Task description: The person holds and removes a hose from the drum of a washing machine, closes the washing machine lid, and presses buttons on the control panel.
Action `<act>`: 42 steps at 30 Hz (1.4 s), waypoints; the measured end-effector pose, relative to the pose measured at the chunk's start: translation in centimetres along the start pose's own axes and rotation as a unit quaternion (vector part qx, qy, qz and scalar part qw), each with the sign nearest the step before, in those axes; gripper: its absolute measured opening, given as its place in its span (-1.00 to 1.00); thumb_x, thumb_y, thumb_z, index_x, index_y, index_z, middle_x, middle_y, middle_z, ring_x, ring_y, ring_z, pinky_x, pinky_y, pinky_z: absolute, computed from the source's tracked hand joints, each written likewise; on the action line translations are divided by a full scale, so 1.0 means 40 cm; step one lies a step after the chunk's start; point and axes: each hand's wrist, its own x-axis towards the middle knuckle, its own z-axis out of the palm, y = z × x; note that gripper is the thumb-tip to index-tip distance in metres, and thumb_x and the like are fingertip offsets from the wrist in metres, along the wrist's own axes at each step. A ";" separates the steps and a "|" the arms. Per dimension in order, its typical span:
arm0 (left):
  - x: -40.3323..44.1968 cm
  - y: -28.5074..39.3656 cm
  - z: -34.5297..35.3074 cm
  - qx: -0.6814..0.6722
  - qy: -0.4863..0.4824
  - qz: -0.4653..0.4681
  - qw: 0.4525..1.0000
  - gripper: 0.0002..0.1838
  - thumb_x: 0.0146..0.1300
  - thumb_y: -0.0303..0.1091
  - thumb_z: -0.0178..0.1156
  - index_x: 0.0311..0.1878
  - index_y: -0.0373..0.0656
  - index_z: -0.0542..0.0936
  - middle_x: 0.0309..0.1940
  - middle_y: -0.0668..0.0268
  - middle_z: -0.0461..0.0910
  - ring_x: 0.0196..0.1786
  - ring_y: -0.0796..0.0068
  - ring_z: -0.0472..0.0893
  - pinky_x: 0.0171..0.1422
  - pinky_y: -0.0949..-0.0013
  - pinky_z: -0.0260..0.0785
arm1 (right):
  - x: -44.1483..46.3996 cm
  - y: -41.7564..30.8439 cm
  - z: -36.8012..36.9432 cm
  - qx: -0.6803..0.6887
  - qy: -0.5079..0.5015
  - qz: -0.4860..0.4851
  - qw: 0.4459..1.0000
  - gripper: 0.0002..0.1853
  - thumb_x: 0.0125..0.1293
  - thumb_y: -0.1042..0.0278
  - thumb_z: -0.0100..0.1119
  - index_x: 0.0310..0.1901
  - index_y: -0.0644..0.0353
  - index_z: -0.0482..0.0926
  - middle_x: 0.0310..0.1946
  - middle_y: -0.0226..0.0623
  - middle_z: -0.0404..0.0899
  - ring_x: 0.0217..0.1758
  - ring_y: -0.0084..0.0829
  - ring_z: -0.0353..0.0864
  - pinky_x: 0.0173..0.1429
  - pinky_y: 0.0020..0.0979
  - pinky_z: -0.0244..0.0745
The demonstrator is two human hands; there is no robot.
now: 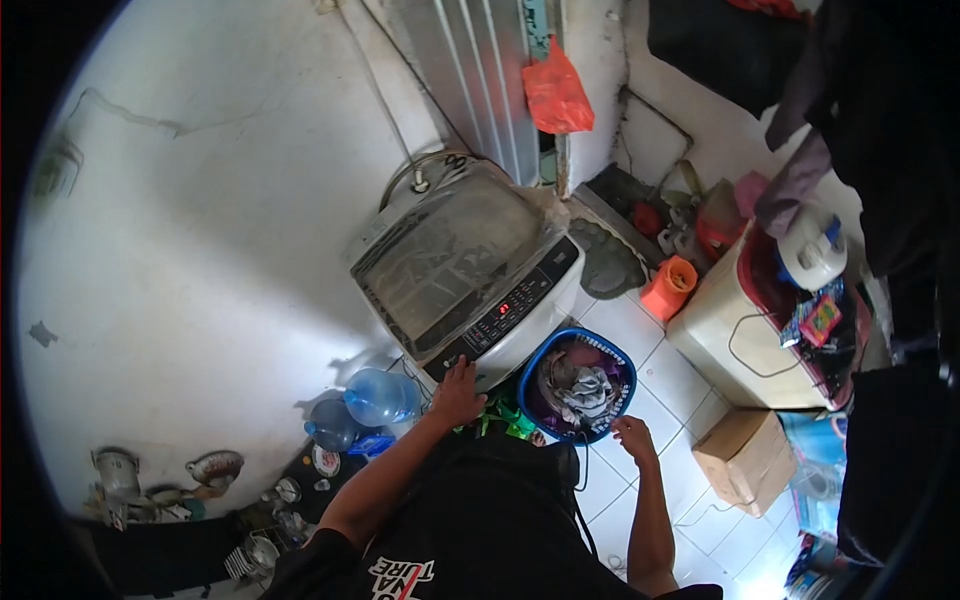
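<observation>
A top-loading washing machine (pixel 450 260) stands before me with its lid down. Red digits glow on its dark control panel (pixel 505 308). My left hand (pixel 457 396) rests at the panel's near-left end, fingers stretched out toward the buttons, holding nothing. Just right of the machine, a blue laundry basket (pixel 630 380) sits on the floor with crumpled clothes (pixel 588 392) inside. My right hand (pixel 634 440) hangs beside the basket's near-right rim, fingers loosely curled with nothing visible in them. Whether it touches the rim, I cannot tell.
Large blue water bottles (pixel 382 398) stand left of the machine. A cream tub machine (pixel 715 310) carries a white jug (pixel 812 255) and packets at right. A cardboard box (pixel 745 460) and orange container (pixel 668 290) stand on the tiles. Dark clothes (pixel 910 170) hang at right.
</observation>
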 end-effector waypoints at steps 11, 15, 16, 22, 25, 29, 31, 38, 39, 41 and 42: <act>-0.065 -0.056 0.027 -0.159 0.131 0.144 0.968 -0.44 0.33 -0.37 0.39 0.38 -0.25 0.53 0.34 -0.05 0.58 0.44 -0.15 0.50 0.51 -0.05 0.38 | 0.124 -0.029 0.033 0.011 0.013 0.009 1.000 -0.67 0.58 0.21 0.13 -0.09 0.33 0.75 -0.35 -0.31 0.74 -0.31 -0.46 0.70 -0.17 -0.37 0.60; -0.092 -0.036 -0.019 -0.191 0.145 0.116 0.964 -0.54 0.34 -0.40 0.38 0.29 -0.23 0.61 0.17 0.01 0.69 0.30 -0.08 0.62 0.39 -0.01 0.47 | 0.129 -0.010 0.040 0.025 0.018 0.000 1.000 -0.65 0.62 0.13 0.13 0.07 0.28 0.70 -0.26 -0.30 0.75 -0.28 -0.48 0.71 -0.20 -0.39 0.58; -0.098 -0.042 -0.021 -0.240 0.116 0.100 0.959 -0.58 0.37 -0.37 0.37 0.26 -0.22 0.64 0.09 0.03 0.72 0.19 -0.02 0.68 0.32 0.03 0.52 | 0.113 0.004 0.036 0.044 0.015 0.004 0.999 -0.62 0.64 0.07 0.13 0.15 0.24 0.67 -0.23 -0.29 0.76 -0.27 -0.47 0.73 -0.21 -0.38 0.59; -0.140 -0.156 0.029 -0.284 -0.050 0.049 0.956 -0.62 0.48 -0.24 0.33 0.25 -0.22 0.68 -0.09 0.09 0.80 -0.05 0.19 0.80 0.06 0.17 0.64 | -0.033 0.182 0.015 0.105 0.044 0.150 0.982 -0.60 0.61 0.03 0.18 0.22 0.16 0.68 -0.18 -0.21 0.78 -0.25 -0.41 0.77 -0.21 -0.37 0.64; -0.206 -0.228 0.055 -0.300 -0.053 0.014 0.952 -0.62 0.49 -0.21 0.33 0.25 -0.21 0.69 -0.09 0.11 0.81 -0.03 0.24 0.81 0.04 0.22 0.64 | -0.094 0.291 0.024 0.118 0.053 0.189 0.973 -0.59 0.59 0.04 0.19 0.24 0.15 0.66 -0.16 -0.18 0.79 -0.25 -0.35 0.79 -0.21 -0.30 0.67; -0.373 -0.409 0.203 -0.364 0.062 -0.134 0.920 -0.63 0.47 -0.22 0.34 0.22 -0.21 0.70 -0.10 0.14 0.82 -0.06 0.34 0.81 -0.01 0.28 0.63 | -0.111 0.341 0.032 0.136 0.023 0.260 0.956 -0.59 0.56 0.04 0.19 0.24 0.13 0.63 -0.15 -0.17 0.79 -0.22 -0.30 0.81 -0.20 -0.23 0.68; -0.467 -0.463 0.248 -0.438 0.073 -0.235 0.865 -0.65 0.49 -0.25 0.30 0.22 -0.23 0.67 -0.13 0.23 0.81 -0.15 0.49 0.77 -0.15 0.40 0.58 | -0.078 0.352 0.040 0.122 0.037 0.264 0.956 -0.65 0.52 0.06 0.22 0.14 0.11 0.68 -0.27 -0.23 0.77 -0.35 -0.38 0.78 -0.37 -0.36 0.61; -0.761 -0.705 0.396 -0.257 -0.135 -0.269 0.918 -0.64 0.58 -0.08 0.10 0.08 -0.15 0.70 -0.54 0.33 0.59 -0.52 0.33 0.61 -0.46 0.26 0.40 | 0.045 0.276 0.117 0.084 0.068 0.135 0.985 -0.72 0.47 0.06 0.30 -0.04 0.08 0.76 -0.35 -0.30 0.76 -0.43 -0.42 0.75 -0.42 -0.36 0.61; -0.759 -0.703 0.381 -0.245 -0.178 -0.269 0.914 -0.59 0.58 -0.05 0.08 0.13 -0.20 0.69 -0.42 0.21 0.65 -0.41 0.16 0.67 -0.34 0.14 0.47 | 0.057 0.261 0.131 0.075 0.062 0.107 0.989 -0.75 0.45 0.12 0.31 -0.04 0.08 0.77 -0.34 -0.27 0.78 -0.39 -0.35 0.78 -0.37 -0.28 0.66; -0.756 -0.696 0.369 -0.233 -0.232 -0.276 0.903 -0.53 0.59 -0.03 0.05 0.16 -0.24 0.68 -0.27 0.08 0.72 -0.28 -0.03 0.72 -0.20 0.02 0.54 | 0.129 0.323 0.166 -0.181 -0.008 -0.050 0.982 -0.77 0.51 0.18 0.27 -0.01 0.11 0.75 -0.30 -0.35 0.76 -0.33 -0.49 0.79 -0.42 -0.42 0.57; -0.754 -0.696 0.376 -0.254 -0.216 -0.284 0.899 -0.54 0.59 -0.03 0.05 0.15 -0.24 0.68 -0.25 0.07 0.72 -0.26 -0.05 0.72 -0.18 0.01 0.54 | 0.141 0.311 0.180 -0.243 -0.032 -0.081 0.966 -0.81 0.46 0.24 0.28 -0.05 0.11 0.76 -0.28 -0.36 0.77 -0.27 -0.44 0.81 -0.35 -0.35 0.62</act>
